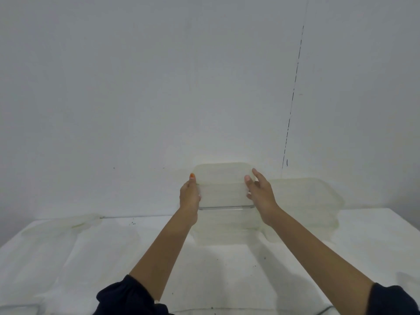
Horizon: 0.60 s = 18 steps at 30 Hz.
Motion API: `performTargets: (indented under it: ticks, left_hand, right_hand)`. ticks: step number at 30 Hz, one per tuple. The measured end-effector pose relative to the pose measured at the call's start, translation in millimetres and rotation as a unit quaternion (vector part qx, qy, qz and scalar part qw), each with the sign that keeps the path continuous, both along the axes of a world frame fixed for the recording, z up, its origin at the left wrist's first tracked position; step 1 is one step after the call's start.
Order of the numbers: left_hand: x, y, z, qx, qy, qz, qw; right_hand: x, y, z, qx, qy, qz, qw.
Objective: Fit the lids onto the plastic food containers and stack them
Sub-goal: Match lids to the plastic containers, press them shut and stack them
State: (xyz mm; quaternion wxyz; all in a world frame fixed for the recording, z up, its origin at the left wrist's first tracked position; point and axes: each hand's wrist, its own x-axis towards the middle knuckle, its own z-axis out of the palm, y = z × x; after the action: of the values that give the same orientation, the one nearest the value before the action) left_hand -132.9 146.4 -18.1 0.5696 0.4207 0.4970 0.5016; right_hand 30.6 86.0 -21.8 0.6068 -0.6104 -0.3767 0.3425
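Head-worn wide view, facing forward over table, containers near

Clear plastic, hard to read
Left hand hides its fingers behind the container; the stack beneath blurs together.
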Motion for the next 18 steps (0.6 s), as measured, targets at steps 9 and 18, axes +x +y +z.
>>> performTargets:
  ticks: [9, 18]
  left_hand:
    - [-19, -50, -10, 0.007, 0.008, 0.027, 1.000]
    - [-111, -159, -21, -0.014, -0.030, 0.124, 0.992]
  right_hand:
    - [-34, -52, 4, 0.008, -0.061, -0.119, 0.991]
    - [-123, -109, -40, -0.035, -0.146, 0.069, 0.986]
